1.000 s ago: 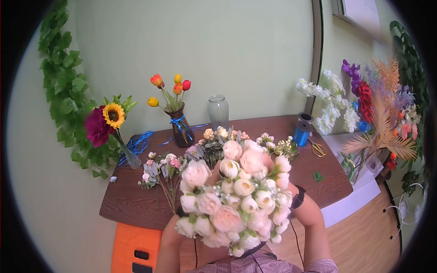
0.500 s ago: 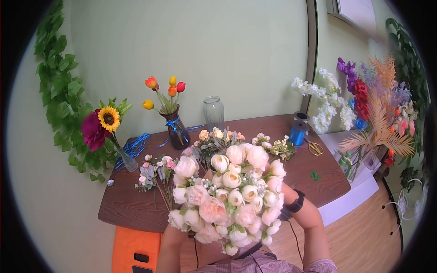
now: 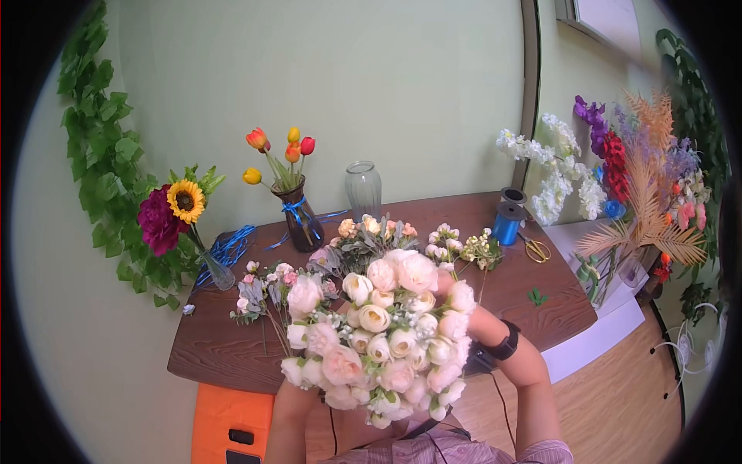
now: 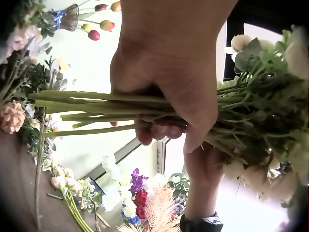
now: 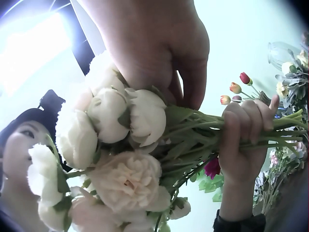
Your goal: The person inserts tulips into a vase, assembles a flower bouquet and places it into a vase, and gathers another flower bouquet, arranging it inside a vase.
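Observation:
A full bouquet (image 3: 379, 332) of cream and pale pink flowers hangs in front of the body, blooms toward the head camera. My left hand (image 4: 169, 63) grips its bundled green stems (image 4: 96, 104), thumb across them and fingers curled round the far side. Bare stem ends stick out past that hand. My right hand (image 5: 149, 43), with a dark band on its wrist, reaches behind the blooms. Its bent fingers come down to the stems just below the flower heads; their tips are hidden, so I cannot tell whether they pinch anything.
Loose flower sprays (image 3: 267, 290) lie on the dark wooden table (image 3: 209, 352). Behind stand a tulip vase (image 3: 305, 232) and a glass jar (image 3: 363, 189). Blue ribbon spool (image 3: 507, 224) and scissors (image 3: 536, 249) sit at right, a sunflower vase (image 3: 219, 272) at left.
The bouquet has shifted left over the table edge, and more of the right forearm shows beside it. My left hand keeps its grip on the stems. The things on the table stay put.

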A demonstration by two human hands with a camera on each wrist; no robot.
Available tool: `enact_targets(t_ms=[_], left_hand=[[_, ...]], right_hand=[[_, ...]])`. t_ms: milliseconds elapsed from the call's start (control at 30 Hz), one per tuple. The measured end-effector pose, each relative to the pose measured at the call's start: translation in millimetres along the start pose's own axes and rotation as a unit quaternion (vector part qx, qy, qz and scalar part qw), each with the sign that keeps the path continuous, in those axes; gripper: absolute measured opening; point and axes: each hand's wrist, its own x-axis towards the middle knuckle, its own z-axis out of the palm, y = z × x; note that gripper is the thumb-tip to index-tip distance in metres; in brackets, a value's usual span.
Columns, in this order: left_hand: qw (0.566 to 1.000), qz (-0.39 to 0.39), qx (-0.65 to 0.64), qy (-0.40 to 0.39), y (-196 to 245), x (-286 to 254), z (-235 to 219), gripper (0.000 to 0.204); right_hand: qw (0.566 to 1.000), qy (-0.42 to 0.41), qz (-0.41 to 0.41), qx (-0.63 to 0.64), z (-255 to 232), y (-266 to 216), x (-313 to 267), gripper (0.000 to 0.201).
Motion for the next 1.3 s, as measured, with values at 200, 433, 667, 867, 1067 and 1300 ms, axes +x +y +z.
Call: enact_targets(t_ms=[200, 433, 667, 867, 1067, 1300], left_hand=[[0.861, 0.122, 0.491, -0.052, 18, 6, 9, 0.04], [0.868, 0.123, 0.477, -0.061, 4, 11, 2, 0.039], [0.876, 0.122, 0.462, -0.069, -3, 16, -4, 0.038], [0.884, 0.122, 0.445, -0.069, -14, 11, -20, 0.036], [0.892, 0.125, 0.428, -0.075, -30, 5, -33, 0.035], [0.898, 0.129, 0.415, -0.069, -37, 12, -33, 0.034]], right_hand=[[0.998, -0.006, 0.048, 0.044, -4, -3, -1, 0.032], [0.991, -0.029, 0.103, 0.084, -6, 2, -5, 0.031], [0.982, 0.001, 0.184, 0.041, -24, 12, -3, 0.031], [0.915, 0.109, 0.388, -0.021, -81, 65, -40, 0.025], [0.823, 0.005, 0.55, -0.142, -95, 103, -71, 0.025], [0.784, -0.025, 0.55, -0.288, -89, 146, -86, 0.026]])
